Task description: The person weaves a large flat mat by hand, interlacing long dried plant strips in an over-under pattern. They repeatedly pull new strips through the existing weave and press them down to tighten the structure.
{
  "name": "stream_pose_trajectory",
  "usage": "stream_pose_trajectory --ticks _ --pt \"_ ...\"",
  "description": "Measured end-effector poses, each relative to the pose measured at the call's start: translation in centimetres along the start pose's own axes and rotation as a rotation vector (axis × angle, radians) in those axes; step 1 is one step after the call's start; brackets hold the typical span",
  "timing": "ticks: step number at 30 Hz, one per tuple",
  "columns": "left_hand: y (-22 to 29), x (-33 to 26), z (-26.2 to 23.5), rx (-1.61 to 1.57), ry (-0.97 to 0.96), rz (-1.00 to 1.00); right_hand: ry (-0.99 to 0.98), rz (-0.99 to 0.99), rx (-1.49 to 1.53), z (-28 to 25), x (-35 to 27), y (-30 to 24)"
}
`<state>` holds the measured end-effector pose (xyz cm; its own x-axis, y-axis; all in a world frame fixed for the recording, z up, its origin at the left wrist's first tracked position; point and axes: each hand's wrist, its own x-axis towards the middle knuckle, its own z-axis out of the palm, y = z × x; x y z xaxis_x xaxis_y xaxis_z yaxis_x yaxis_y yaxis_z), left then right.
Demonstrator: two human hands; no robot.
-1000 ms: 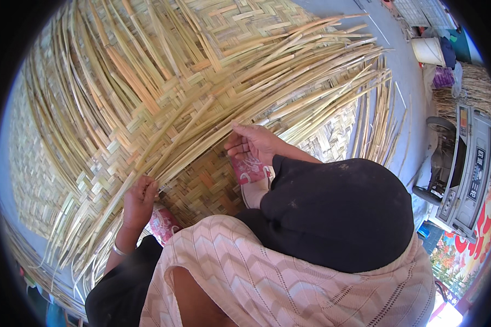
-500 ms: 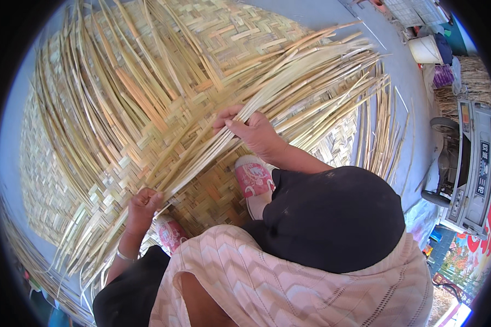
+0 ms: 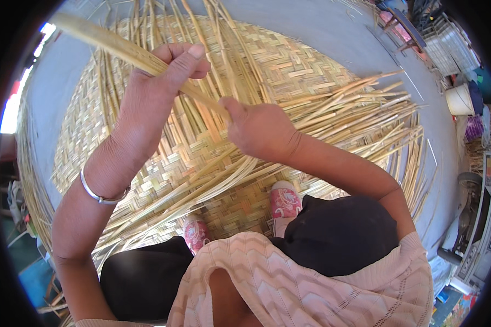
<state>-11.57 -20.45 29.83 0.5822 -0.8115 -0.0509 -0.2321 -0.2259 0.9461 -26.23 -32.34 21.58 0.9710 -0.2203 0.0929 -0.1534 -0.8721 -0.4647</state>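
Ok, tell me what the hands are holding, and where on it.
Both grip one bamboo strip: left hand partway along it, right hand lower down.

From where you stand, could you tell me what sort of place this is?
Probably an outdoor weaving spot: a large woven mat lies on a bare grey floor, loose bamboo strips fan across it, and a white bucket stands nearby.

Looks steeply down from the wearer's head, upright and unmirrored, close over the left hand [image 3: 163, 82] and right hand [image 3: 259, 128] raised near the lens. Takes in the woven bamboo mat [image 3: 289, 65] spread on the grey floor [image 3: 333, 27] below, with knees and pink shoes [image 3: 285, 200] at the lower middle. Bends straight strips toward a dark round fisheye rim; only one view given.
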Motion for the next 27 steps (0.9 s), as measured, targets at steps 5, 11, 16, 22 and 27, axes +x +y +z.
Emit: stream_pose_trajectory --ticks 5,11,16,22,27 --pt "1.4 -1.1 -2.5 -0.098 0.129 -0.140 -0.069 0.049 0.206 -1.1 1.3 2.2" --pt "2.2 -3.1 -7.7 -0.155 0.169 -0.121 -0.304 0.227 0.718 6.3 -1.6 3.0" --pt "3.6 -5.2 -12.7 -0.204 0.225 0.097 -0.334 0.307 0.714 8.7 -3.2 3.7" --pt "5.1 -8.1 -15.4 -0.138 0.179 0.443 -0.400 0.676 0.471 0.0 2.6 12.2" --pt "2.8 -6.7 -14.7 -0.328 0.425 0.433 0.403 0.313 -0.552 -26.2 11.6 20.1"
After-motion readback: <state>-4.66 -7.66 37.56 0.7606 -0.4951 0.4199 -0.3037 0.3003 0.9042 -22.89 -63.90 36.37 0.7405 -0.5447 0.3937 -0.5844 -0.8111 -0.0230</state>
